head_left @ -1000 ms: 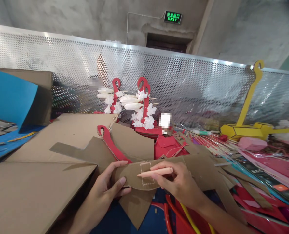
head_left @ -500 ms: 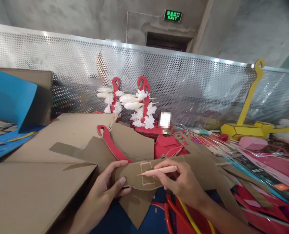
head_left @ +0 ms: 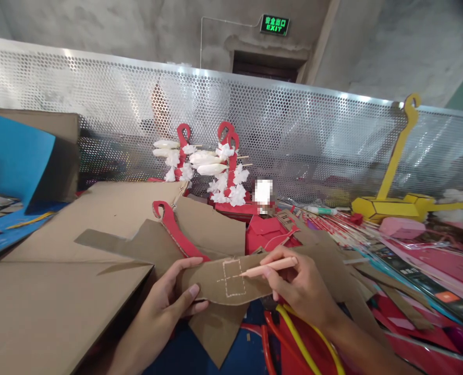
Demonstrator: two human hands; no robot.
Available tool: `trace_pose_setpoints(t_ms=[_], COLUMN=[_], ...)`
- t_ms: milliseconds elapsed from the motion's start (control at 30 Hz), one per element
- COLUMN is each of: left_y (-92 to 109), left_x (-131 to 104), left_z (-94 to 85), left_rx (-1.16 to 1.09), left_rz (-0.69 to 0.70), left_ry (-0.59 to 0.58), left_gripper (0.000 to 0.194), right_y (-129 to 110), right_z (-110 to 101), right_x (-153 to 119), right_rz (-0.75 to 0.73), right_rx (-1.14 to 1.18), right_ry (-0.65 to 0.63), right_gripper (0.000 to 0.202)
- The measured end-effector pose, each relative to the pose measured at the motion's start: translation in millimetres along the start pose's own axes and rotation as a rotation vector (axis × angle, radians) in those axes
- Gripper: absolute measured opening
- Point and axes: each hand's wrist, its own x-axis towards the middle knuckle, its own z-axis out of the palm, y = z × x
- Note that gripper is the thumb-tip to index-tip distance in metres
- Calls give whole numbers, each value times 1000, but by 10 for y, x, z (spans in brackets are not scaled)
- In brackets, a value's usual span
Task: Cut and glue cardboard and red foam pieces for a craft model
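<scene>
In the head view, a cardboard strip (head_left: 211,273) lies across the middle, in front of the person, its near face turned up toward them, probably so that the drawn lines can be seen easily. The left hand (head_left: 169,299) is partly closed around the strip's left end, thumb pressed on the face, index finger along the upper edge, other fingers tucked beneath the lower edge; this pinch likely keeps the strip from sliding under the pen (head_left: 272,266). The right hand (head_left: 300,278) is closed on that pen, thumb and index finger pinching its barrel, the tip aimed left and appearing to meet the right side of a dashed box (head_left: 234,284). A dashed line crosses the box. The right forearm comes in from the lower right with the wrist low, which seems to leave the marks uncovered; the left forearm rises from the lower left. A red hook (head_left: 177,232) leans just beyond the left fingers, and yellow handles (head_left: 294,333) lie below the right hand
</scene>
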Motion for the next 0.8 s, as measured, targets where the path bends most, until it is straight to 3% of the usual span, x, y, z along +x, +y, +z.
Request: trace_pose_setpoints(t_ms=[167, 400, 800], left_y=[-16, 5, -23], left_x=[6, 12, 3], left_z=[-18, -8, -14], left_rx=[1, 5, -11], left_rz=[-1, 7, 21], left_ry=[4, 2, -1], left_gripper=[59, 59, 57], right_y=[-15, 50, 12], right_z=[-40, -79, -114], right_x=[14, -7, 20], right_rz=[-39, -31, -81], right_rx=[-35, -8, -37], right_ry=[8, 84, 73], right_gripper=[29, 28, 35])
